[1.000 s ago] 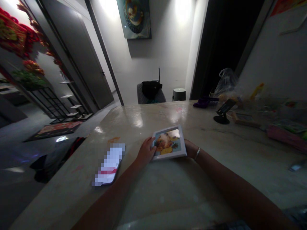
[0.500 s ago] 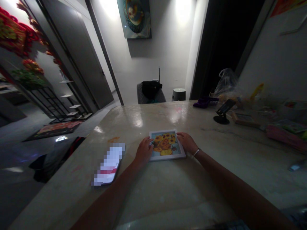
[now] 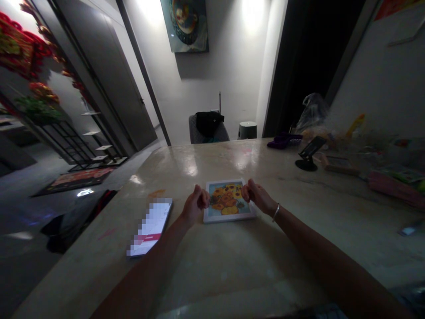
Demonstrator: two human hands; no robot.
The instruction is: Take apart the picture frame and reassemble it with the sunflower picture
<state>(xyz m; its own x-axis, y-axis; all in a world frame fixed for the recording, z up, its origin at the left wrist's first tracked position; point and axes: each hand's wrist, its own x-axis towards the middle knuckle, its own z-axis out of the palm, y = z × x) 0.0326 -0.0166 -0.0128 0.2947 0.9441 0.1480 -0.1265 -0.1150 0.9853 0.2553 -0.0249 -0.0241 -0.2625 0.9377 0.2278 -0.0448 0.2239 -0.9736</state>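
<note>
A white picture frame (image 3: pixel 229 218) lies flat on the table, with a sunflower picture (image 3: pixel 229 199) inside it. By its left edge is my left hand (image 3: pixel 195 204), fingers curled into a loose fist with the thumb up. My right hand (image 3: pixel 259 197), with a bracelet (image 3: pixel 276 212) at the wrist, is curled the same way over the frame's right edge. Nothing shows in either fist. Whether the knuckles touch the frame I cannot tell. A lit phone (image 3: pixel 151 230) rests on the table left of my left forearm.
The pale stone table (image 3: pixel 229 266) reaches to a chair with a dark cloth (image 3: pixel 209 124) on it. Along the right stand a black phone stand (image 3: pixel 308 155), a purple item (image 3: pixel 283 141), a wooden frame (image 3: pixel 340 164), a plastic bag (image 3: pixel 312 115) and a pink item (image 3: pixel 395 188).
Both hands have gone from resting with fingers along the frame's sides to loose fists with raised thumbs. The frame has shifted slightly left in view and stays flat.
</note>
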